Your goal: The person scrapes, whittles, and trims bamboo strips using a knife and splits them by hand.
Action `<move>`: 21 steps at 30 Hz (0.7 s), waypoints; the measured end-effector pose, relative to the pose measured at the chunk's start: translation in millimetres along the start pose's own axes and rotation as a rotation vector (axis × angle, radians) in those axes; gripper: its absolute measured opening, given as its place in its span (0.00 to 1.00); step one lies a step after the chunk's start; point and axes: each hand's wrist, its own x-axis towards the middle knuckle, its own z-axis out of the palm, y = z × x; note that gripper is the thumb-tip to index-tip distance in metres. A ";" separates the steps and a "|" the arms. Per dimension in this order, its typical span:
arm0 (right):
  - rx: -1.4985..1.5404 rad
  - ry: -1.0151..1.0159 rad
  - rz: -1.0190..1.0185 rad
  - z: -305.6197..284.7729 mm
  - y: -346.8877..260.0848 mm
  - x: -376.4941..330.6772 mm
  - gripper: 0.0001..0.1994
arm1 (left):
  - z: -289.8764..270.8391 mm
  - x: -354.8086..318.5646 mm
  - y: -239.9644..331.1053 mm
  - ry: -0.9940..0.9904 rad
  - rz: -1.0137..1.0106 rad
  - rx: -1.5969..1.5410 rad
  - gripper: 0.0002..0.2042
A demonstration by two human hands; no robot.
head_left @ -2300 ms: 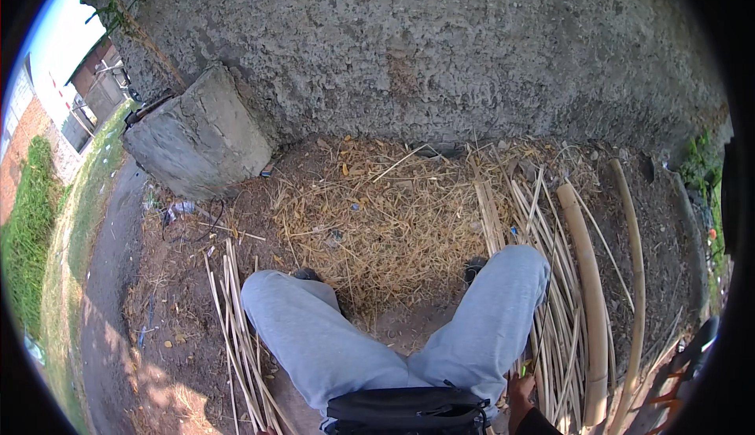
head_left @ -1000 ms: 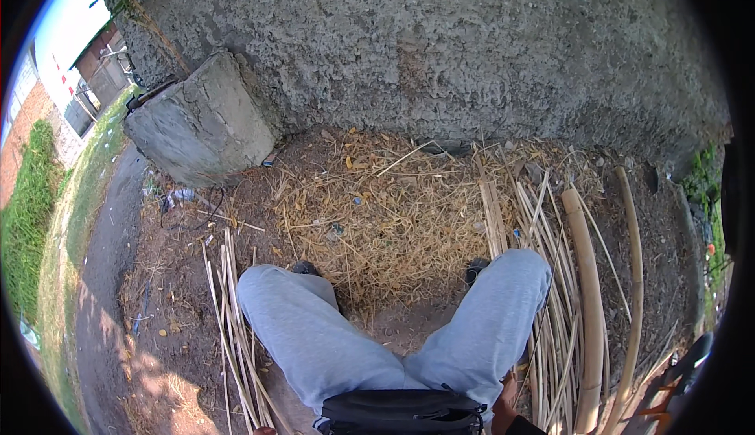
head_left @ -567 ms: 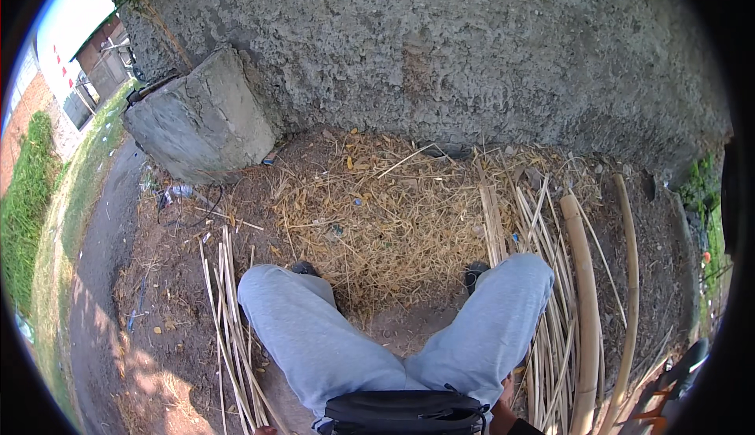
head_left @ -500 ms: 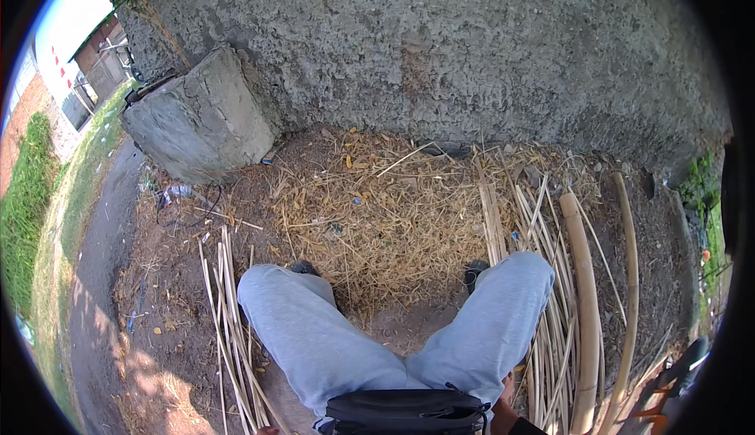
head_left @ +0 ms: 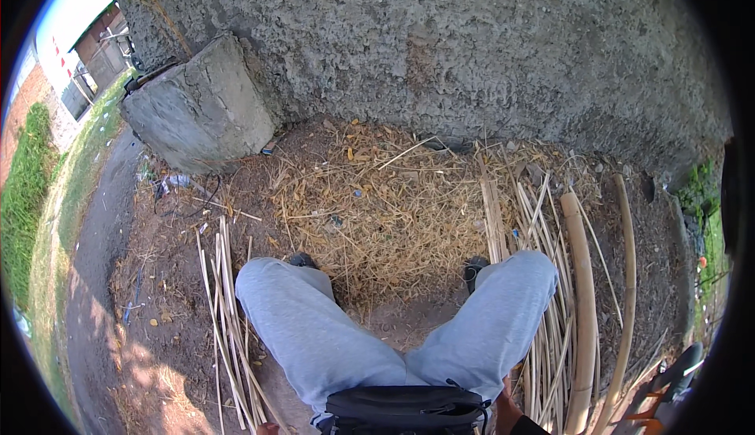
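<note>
Only a sliver of my left hand point(head_left: 268, 429) shows at the lower edge, beside the near ends of a bundle of thin split bamboo strips point(head_left: 228, 317) on the ground. Its fingers are out of sight. My right hand point(head_left: 506, 403) is low beside my right thigh, partly hidden by the grey trousers point(head_left: 322, 333), so I cannot make out its fingers or any hold. To its right lies a larger heap of bamboo strips point(head_left: 554, 333). Two thicker bamboo poles, a straight one point(head_left: 582, 309) and a curved one point(head_left: 629, 278), lie alongside that heap.
A black waist bag point(head_left: 409, 411) rests on my lap. Straw and dry leaves point(head_left: 385, 215) cover the ground between my feet and a rough concrete wall point(head_left: 456, 57). A concrete block point(head_left: 200, 108) stands at the far left. A dark object with orange parts point(head_left: 657, 399) is at the lower right.
The view has shifted slightly. A little more of my left hand shows at the lower edge, and my right hand stays beside the thigh with only a small shift.
</note>
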 end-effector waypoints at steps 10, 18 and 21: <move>-0.006 0.093 0.068 17.3 22.1 13.6 0.22 | -0.7 -3.7 12.7 -0.002 0.003 0.008 0.20; -0.057 -0.109 0.173 -18.7 -13.0 5.4 0.22 | -5.6 -9.2 7.3 0.017 -0.011 0.014 0.19; 0.053 -0.113 0.049 -11.9 13.6 20.6 0.22 | -4.0 -6.9 10.1 0.021 0.004 0.000 0.19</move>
